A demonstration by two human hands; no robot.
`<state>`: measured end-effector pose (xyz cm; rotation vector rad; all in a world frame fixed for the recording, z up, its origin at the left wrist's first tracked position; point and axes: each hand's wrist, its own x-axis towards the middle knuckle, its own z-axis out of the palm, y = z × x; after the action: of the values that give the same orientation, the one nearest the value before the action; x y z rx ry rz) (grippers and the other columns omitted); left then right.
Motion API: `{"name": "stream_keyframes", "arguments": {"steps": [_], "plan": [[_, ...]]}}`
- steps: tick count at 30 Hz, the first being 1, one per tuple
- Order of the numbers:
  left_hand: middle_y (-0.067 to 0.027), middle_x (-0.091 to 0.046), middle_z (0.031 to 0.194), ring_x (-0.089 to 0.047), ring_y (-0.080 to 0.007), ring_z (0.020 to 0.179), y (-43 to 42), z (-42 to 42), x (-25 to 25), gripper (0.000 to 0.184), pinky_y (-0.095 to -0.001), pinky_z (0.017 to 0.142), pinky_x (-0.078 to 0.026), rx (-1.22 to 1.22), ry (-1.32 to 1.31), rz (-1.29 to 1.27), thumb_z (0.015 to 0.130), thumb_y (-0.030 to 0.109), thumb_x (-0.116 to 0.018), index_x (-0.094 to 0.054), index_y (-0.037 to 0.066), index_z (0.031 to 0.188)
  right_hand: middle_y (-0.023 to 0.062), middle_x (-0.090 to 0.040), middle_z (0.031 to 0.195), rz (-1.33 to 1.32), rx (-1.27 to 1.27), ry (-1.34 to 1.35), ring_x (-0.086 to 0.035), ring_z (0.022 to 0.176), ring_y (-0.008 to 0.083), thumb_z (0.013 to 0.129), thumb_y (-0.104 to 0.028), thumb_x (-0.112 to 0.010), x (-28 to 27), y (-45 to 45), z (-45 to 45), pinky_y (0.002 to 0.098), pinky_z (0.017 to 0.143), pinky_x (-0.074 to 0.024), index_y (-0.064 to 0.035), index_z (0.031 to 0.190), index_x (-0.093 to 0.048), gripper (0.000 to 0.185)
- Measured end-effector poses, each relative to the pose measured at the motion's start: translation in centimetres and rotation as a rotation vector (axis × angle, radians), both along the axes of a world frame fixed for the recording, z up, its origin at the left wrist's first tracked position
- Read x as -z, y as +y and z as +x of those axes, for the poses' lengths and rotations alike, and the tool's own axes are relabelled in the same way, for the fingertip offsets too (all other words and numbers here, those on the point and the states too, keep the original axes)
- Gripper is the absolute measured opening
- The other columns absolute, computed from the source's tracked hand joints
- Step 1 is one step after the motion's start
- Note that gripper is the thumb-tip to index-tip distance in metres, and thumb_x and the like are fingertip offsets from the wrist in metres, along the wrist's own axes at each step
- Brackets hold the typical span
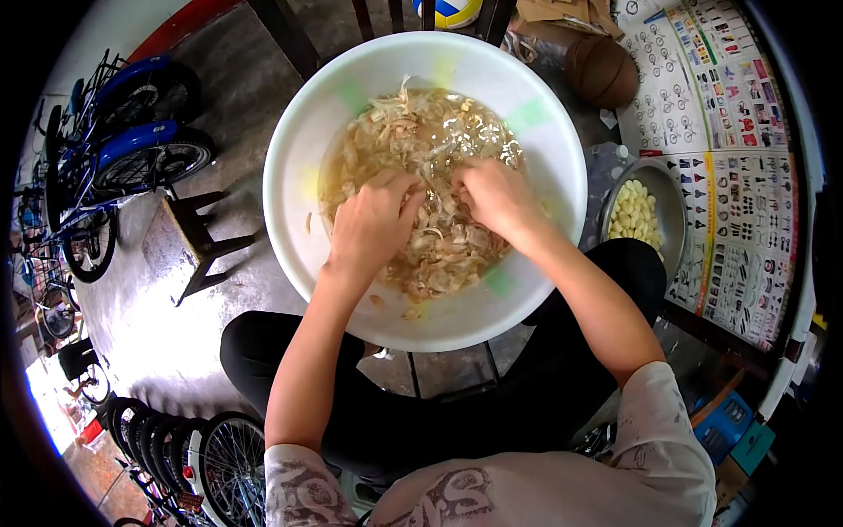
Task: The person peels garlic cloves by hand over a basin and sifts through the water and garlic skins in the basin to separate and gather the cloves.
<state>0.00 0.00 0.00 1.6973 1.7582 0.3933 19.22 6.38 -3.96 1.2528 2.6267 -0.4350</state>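
Note:
A large white basin (290,211) sits in front of me, holding water and a thick layer of pale brown garlic skins (448,255). Over the left part of the skins, my left hand (376,220) is closed, its fingers curled down and their tips hidden. My right hand (496,195) is also closed, fingers bent inward near the middle of the basin. Whatever either hand pinches is too small or covered to make out. The two hands are a short distance apart, skins and water between them. Peeled garlic cloves (636,212) lie in a metal bowl (673,206) to the right.
Right of the basin is a table covered with a printed sheet (729,228). A brown ball (601,72) lies beyond the bowl, and a clear plastic container (604,165) sits beside it. At left are a small wooden stool (189,237) and several bicycles (145,158).

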Motion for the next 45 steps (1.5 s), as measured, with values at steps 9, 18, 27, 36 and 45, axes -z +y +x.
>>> {"name": "stream_keyframes", "arguments": {"steps": [9, 18, 27, 36, 45], "plan": [[-0.0148, -0.065, 0.097, -0.067, -0.0252, 0.079, 0.4, 1.2, -0.4, 0.027, -0.0347, 0.067, -0.056, -0.183, -0.478, 0.223, 0.087, 0.009, -0.069, -0.065, 0.002, 0.113, 0.0088, -0.071, 0.090, -0.847, 0.567, 1.067, -0.065, 0.076, 0.0101, 0.087, -0.008, -0.072, -3.7, 1.6, -0.4, 0.0251, 0.067, -0.0514, -0.0004, 0.101, -0.060, 0.020], [-0.0095, -0.064, 0.115, -0.065, -0.0161, 0.091, 0.7, 0.1, -0.8, 0.033, -0.0266, 0.077, -0.056, -0.528, -0.718, 0.108, 0.092, 0.010, -0.065, -0.061, 0.002, 0.124, 0.0074, -0.070, 0.099, -0.981, 0.623, 1.168, -0.067, 0.087, 0.0106, 0.087, -0.001, -0.069, -4.5, 1.4, -0.6, 0.0228, 0.080, -0.0542, 0.0025, 0.107, -0.065, 0.020], [-0.0091, -0.064, 0.110, -0.065, -0.0156, 0.092, 0.3, 0.8, -1.0, 0.035, -0.0277, 0.080, -0.055, -0.149, -0.573, 0.360, 0.085, 0.000, -0.070, -0.065, 0.000, 0.119, 0.0085, -0.071, 0.100, -0.968, 0.636, 1.198, -0.067, 0.088, 0.0112, 0.088, 0.000, -0.067, -4.5, 0.5, -1.4, 0.0254, 0.077, -0.0558, 0.0038, 0.105, -0.066, 0.018], [-0.0081, -0.069, 0.096, -0.067, -0.0124, 0.079, -0.2, 0.9, -0.8, 0.029, -0.0235, 0.070, -0.054, -0.299, -0.548, 0.371, 0.079, -0.003, -0.074, -0.070, 0.000, 0.108, 0.0084, -0.069, 0.088, -0.028, 0.069, 1.134, -0.068, 0.075, 0.0229, 0.081, -0.001, -0.071, -5.1, 0.2, -2.0, 0.0315, 0.065, -0.0542, -0.0022, 0.092, -0.068, 0.012], [-0.0109, -0.072, 0.090, -0.067, -0.0162, 0.080, -0.2, 0.9, -1.4, 0.021, -0.0273, 0.068, -0.054, -0.013, -0.410, 0.395, 0.074, -0.005, -0.076, -0.071, -0.003, 0.094, 0.0080, -0.063, 0.082, -0.047, -0.111, 0.891, -0.064, 0.072, 0.0291, 0.078, -0.006, -0.071, -6.2, 0.7, 0.0, 0.0379, 0.062, -0.0507, -0.0008, 0.085, -0.064, 0.011]]}}
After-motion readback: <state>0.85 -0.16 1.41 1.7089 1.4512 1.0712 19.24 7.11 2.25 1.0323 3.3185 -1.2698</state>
